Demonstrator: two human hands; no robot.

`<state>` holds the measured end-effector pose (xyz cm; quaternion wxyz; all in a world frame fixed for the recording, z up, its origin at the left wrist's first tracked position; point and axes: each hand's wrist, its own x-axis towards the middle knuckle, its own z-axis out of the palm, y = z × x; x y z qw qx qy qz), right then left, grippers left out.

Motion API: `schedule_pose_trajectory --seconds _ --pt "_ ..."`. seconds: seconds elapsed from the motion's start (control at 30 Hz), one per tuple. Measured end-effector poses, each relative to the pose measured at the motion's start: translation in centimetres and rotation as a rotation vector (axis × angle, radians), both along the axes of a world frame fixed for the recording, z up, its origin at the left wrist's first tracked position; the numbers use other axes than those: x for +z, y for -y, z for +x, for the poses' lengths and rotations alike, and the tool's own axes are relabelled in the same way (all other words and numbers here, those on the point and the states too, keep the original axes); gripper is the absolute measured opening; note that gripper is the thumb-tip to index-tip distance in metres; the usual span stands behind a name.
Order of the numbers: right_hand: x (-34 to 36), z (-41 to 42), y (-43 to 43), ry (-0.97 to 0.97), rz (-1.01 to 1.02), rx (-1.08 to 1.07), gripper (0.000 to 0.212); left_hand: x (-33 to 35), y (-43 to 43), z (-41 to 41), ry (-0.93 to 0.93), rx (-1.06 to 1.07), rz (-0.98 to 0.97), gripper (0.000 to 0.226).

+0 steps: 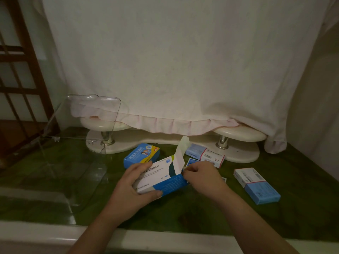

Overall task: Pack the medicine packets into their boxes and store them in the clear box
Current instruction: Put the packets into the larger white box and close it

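My left hand (pixel 135 182) grips a white and blue medicine box (pixel 161 175) just above the green table, its end flap standing open toward the right. My right hand (pixel 201 174) is at that open end, fingers pinched on something small that I cannot make out. A blue and yellow box (pixel 142 155) lies behind my left hand. A pale blue and white box (pixel 205 154) lies at the back right, with a small blue packet (pixel 191 162) in front of it. Another white and blue box (pixel 256 185) lies to the right. The clear box (pixel 64 158) stands at the left, lid raised.
A white two-tier stand (pixel 165 142) runs along the back under a hanging pink cloth (pixel 174 70). A wooden lattice frame (pixel 20 79) stands at the far left. The table's pale front edge (pixel 55 233) runs below my forearms.
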<state>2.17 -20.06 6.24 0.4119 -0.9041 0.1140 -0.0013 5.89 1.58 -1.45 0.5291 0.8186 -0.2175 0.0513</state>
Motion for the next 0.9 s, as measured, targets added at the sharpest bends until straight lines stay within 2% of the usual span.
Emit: schedule_pose_trajectory --seconds 0.27,0.47,0.73,0.9 --pt "-0.9 0.2 0.7 -0.18 0.044 0.025 0.012 -0.2 0.1 0.1 0.022 -0.004 0.055 0.079" --pt "-2.0 0.1 0.7 -0.267 0.245 -0.021 0.022 -0.3 0.1 0.2 0.029 -0.013 0.059 0.076" --pt "-2.7 0.4 1.1 -0.272 0.308 -0.001 0.021 -0.4 0.0 0.3 0.028 -0.022 0.074 0.075" --pt "-3.0 0.1 1.6 -0.247 0.421 0.017 0.019 -0.1 0.2 0.1 0.062 -0.021 0.087 0.073"
